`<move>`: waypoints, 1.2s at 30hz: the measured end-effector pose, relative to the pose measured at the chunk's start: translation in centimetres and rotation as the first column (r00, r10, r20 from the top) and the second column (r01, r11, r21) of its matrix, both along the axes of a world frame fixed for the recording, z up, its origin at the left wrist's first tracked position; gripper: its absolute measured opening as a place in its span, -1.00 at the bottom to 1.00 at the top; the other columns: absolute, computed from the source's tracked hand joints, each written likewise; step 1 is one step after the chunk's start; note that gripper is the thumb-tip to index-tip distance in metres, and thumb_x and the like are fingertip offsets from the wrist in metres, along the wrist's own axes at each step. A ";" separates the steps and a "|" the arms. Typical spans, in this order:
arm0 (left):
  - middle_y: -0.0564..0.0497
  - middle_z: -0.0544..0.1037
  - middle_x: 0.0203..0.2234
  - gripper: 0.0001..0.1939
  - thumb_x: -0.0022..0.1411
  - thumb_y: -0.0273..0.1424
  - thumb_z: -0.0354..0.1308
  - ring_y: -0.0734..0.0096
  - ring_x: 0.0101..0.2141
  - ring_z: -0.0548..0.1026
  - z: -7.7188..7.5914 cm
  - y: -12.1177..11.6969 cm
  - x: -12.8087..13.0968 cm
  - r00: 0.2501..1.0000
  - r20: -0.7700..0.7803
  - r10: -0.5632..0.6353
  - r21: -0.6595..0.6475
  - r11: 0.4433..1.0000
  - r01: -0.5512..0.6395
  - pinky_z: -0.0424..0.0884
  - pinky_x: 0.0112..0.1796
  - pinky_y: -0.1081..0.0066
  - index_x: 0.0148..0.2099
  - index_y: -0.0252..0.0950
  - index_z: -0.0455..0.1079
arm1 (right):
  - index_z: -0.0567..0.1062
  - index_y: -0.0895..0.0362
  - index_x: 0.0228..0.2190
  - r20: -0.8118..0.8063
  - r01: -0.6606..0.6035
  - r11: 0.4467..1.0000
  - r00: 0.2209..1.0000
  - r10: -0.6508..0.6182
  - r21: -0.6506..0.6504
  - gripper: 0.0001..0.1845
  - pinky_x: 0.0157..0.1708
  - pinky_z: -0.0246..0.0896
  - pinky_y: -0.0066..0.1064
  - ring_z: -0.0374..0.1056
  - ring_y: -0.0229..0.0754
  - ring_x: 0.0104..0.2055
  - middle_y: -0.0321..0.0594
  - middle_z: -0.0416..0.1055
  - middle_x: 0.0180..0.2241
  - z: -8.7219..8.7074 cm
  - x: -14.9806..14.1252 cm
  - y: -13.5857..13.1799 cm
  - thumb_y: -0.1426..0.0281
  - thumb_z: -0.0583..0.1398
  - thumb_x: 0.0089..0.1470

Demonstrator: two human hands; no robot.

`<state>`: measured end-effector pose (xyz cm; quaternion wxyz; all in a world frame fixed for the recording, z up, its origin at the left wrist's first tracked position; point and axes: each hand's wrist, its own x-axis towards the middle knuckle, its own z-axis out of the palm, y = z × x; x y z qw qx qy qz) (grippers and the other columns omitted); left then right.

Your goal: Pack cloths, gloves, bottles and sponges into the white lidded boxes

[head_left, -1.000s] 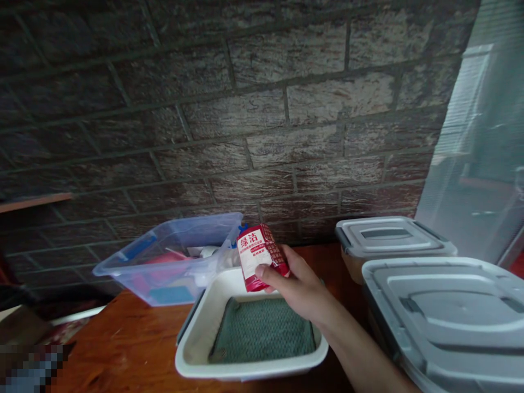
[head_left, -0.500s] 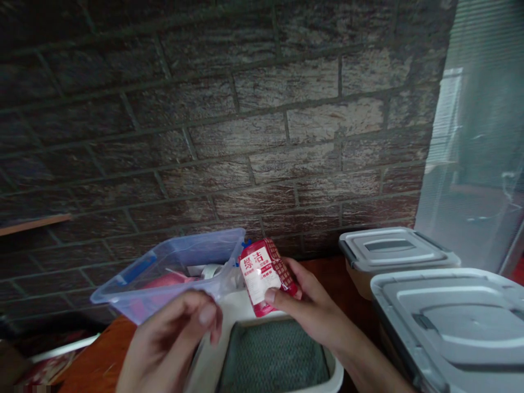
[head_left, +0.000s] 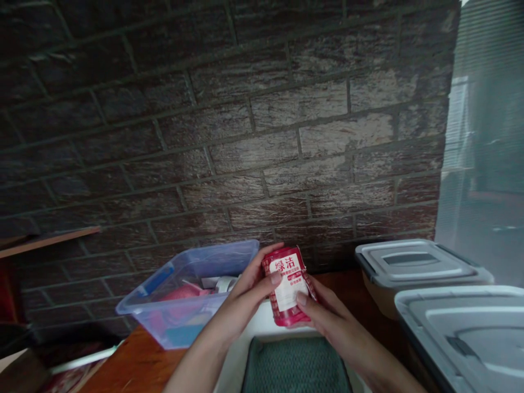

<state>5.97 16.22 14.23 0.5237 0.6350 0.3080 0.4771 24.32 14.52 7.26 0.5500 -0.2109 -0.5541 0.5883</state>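
Note:
Both my hands grip a red roll of garbage bags (head_left: 290,297) with a white label and red Chinese lettering, held up tilted a little. My left hand (head_left: 254,285) wraps its left side, thumb on the label and fingers behind. My right hand (head_left: 325,307) holds the lower right side, its thumb pressed on the label's bottom corner. Below the roll is a white bin (head_left: 234,360) with a folded dark green textured cloth (head_left: 297,365) in it. The fingers behind the roll are mostly hidden.
A clear bluish plastic box (head_left: 184,308) at left holds a pink item (head_left: 180,295) and a white round item (head_left: 224,284). Two lidded storage boxes with grey-white lids, one far (head_left: 426,265) and one near (head_left: 483,327), stand at right. A brick wall (head_left: 262,136) rises behind the wooden table (head_left: 135,363).
My left hand has moved right and taken hold of the roll, which my right hand held alone before. The roll is now more upright. The view has shifted slightly.

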 end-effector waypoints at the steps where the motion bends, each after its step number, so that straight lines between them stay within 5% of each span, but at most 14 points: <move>1: -0.11 0.53 0.10 -0.41 0.29 -0.25 0.29 0.09 0.03 0.49 0.0 0.0 -0.1 1.000 0.008 -0.002 -0.001 1.000 0.002 0.39 0.02 0.24 0.32 -0.13 0.29 | 0.47 -0.11 0.15 -0.011 -0.043 0.999 0.999 0.043 -0.023 -0.54 -0.10 0.48 -0.10 0.50 0.05 0.00 -0.19 0.53 0.05 0.0 0.0 0.0 0.14 0.24 0.25; 6: -0.09 0.56 0.04 -0.46 0.28 -0.30 0.30 0.15 -0.02 0.51 -0.1 -0.2 0.0 0.999 0.039 0.017 0.020 1.000 -0.018 0.40 -0.01 0.28 0.28 -0.13 0.33 | 0.50 -0.05 0.13 0.003 0.019 1.000 1.000 -0.019 -0.003 -0.57 0.06 0.37 -0.15 0.48 -0.03 0.02 -0.21 0.53 0.05 0.7 -0.2 0.1 0.20 0.27 0.24; 18: -0.11 0.51 0.14 -0.42 0.30 -0.32 0.30 0.11 0.06 0.49 -0.1 0.4 -0.7 0.996 -0.088 -0.014 0.115 0.993 0.024 0.38 0.05 0.28 0.32 -0.12 0.28 | 0.49 0.07 0.03 -0.063 -0.057 0.993 0.996 0.064 0.105 -0.60 -0.06 0.38 -0.29 0.50 -0.10 -0.10 -0.20 0.57 -0.09 1.5 -0.1 0.3 0.35 0.35 0.16; 24: -0.15 0.49 0.17 -0.45 0.35 -0.26 0.22 0.02 0.08 0.49 0.0 0.7 -1.1 0.998 -0.026 -0.056 0.027 0.998 0.057 0.42 0.01 0.21 0.34 -0.13 0.29 | 0.49 0.05 0.02 0.018 0.054 0.998 0.998 -0.054 0.016 -0.59 0.01 0.37 -0.21 0.49 -0.05 -0.06 -0.19 0.56 -0.05 0.8 -0.1 0.4 0.22 0.34 0.15; 36: -0.10 0.52 0.04 -0.28 0.20 -0.35 0.38 0.20 -0.09 0.53 -0.1 0.2 -1.6 0.991 -0.119 -0.060 0.091 0.993 0.071 0.46 -0.09 0.33 0.34 -0.11 0.22 | 0.47 0.02 0.08 0.031 0.006 0.996 0.999 -0.009 0.089 -0.42 0.02 0.40 -0.16 0.48 0.01 0.00 -0.16 0.55 0.01 1.2 0.1 0.3 0.29 0.43 0.03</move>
